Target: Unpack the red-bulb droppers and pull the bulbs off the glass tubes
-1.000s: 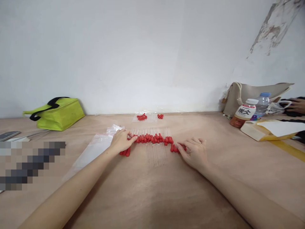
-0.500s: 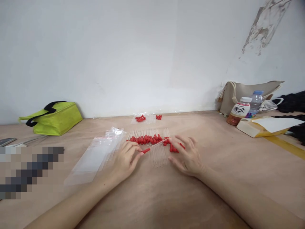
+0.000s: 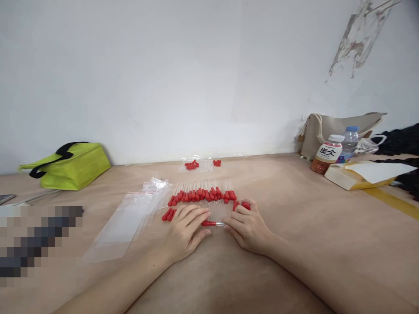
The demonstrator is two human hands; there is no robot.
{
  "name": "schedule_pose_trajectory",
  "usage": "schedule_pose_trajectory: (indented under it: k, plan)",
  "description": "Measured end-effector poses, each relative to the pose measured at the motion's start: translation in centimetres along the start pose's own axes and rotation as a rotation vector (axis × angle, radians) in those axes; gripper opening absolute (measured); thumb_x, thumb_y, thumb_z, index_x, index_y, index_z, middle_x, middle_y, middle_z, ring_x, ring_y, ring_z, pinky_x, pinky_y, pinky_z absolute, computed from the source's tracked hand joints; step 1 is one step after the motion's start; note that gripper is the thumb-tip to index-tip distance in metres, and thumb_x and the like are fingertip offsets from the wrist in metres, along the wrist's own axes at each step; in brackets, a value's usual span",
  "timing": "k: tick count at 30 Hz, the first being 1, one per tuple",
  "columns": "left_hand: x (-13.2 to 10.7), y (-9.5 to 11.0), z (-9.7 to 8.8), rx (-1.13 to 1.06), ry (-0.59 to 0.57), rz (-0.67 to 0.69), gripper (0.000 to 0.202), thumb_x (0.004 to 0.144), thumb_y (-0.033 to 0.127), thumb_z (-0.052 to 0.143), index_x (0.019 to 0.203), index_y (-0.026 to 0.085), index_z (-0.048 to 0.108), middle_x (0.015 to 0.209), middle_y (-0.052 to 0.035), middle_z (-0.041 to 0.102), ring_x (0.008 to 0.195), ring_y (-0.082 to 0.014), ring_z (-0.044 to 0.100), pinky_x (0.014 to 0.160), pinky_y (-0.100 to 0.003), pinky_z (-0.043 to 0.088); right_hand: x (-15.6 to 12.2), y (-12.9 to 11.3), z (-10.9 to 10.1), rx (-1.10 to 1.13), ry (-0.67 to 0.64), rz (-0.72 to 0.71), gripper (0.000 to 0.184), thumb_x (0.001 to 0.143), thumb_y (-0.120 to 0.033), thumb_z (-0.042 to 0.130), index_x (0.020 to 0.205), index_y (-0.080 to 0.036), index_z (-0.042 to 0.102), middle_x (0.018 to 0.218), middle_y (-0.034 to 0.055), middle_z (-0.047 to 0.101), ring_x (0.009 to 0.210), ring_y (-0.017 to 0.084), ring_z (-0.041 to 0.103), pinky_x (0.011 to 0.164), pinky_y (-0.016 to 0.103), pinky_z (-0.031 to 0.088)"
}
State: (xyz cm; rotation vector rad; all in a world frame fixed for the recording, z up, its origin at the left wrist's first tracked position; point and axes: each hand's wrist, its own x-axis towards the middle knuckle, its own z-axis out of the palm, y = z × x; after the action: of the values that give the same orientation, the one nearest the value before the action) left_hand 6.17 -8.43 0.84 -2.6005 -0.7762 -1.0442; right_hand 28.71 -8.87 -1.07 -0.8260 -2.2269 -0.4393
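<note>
A row of clear glass droppers with red rubber bulbs [image 3: 204,194] lies on the wooden table [image 3: 294,226]. Loose clear tubes [image 3: 218,210] lie just in front of that row. My left hand [image 3: 186,229] and my right hand [image 3: 247,226] meet near the table's middle and hold one dropper [image 3: 212,223] between them. The left fingers pinch its red bulb end and the right fingers pinch its glass end. A few loose red bulbs [image 3: 167,214] lie left of my left hand, and more [image 3: 241,205] show at my right fingers.
Clear zip bags [image 3: 131,216] lie to the left. A lime green bag [image 3: 67,165] stands at the back left. More red bulbs on plastic [image 3: 196,165] sit by the wall. A beige bag [image 3: 340,128], two bottles [image 3: 327,155] and a yellow box [image 3: 360,174] are at the right.
Both hands left the row and drew back toward me with one dropper. It now lies level between the two pinching hands, nearer than the loose tubes.
</note>
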Motion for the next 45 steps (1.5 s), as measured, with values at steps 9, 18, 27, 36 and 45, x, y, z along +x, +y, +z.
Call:
schedule_pose_trajectory:
  k: [9,18,27,36,45]
  plan:
    - [-0.3,0.8,0.0,-0.026,-0.014,0.02,0.009,0.083,0.021,0.052,0.077,0.018,0.059,0.068,0.0004,0.062,0.071,-0.0139,0.054,0.075,-0.033,0.035,0.1,-0.6,-0.5,0.051,-0.016,-0.096,0.019,0.085,-0.021,0.043,0.075,-0.018,0.059,0.056,-0.0021,0.051,0.062,0.012,0.038,0.076,0.032,0.024]
    - [-1.3,-1.4,-2.4,-0.079,0.012,-0.184,0.014,0.084,0.015,0.047,0.09,0.018,0.06,0.087,-0.0037,0.061,0.082,-0.0141,0.055,0.075,-0.028,0.042,-0.7,1.2,-1.0,0.107,0.062,0.131,0.018,0.086,-0.024,0.047,0.085,-0.021,0.065,0.057,-0.0017,0.056,0.062,0.011,0.046,0.075,0.031,0.025]
    - [-0.9,-9.2,-6.7,-0.01,-0.251,-0.89,0.03,0.077,0.038,0.045,0.094,0.021,0.062,0.082,-0.0021,0.063,0.071,-0.018,0.06,0.063,-0.028,0.045,1.4,0.4,-1.1,0.231,0.105,0.375,0.021,0.085,-0.02,0.046,0.09,-0.022,0.066,0.069,0.0007,0.066,0.061,0.01,0.053,0.07,0.029,0.026]
    - [-1.6,-10.1,-6.7,-0.177,-0.419,-1.092,0.041,0.059,0.053,0.059,0.083,0.019,0.055,0.072,-0.002,0.062,0.064,-0.0188,0.057,0.055,-0.026,0.039,3.7,0.3,2.0,-0.123,0.165,0.174,0.017,0.078,-0.018,0.053,0.068,-0.022,0.066,0.053,-0.0019,0.062,0.058,0.01,0.045,0.065,0.031,0.018]
    - [-1.6,-10.0,-6.4,-0.442,-0.493,-1.171,0.041,0.057,0.056,0.062,0.073,0.018,0.059,0.068,-0.0017,0.062,0.063,-0.0172,0.057,0.052,-0.024,0.04,3.3,-1.0,2.3,-0.05,-0.039,0.245,0.018,0.073,-0.033,0.058,0.061,-0.02,0.061,0.056,-0.0021,0.061,0.062,0.011,0.041,0.064,0.031,0.017]
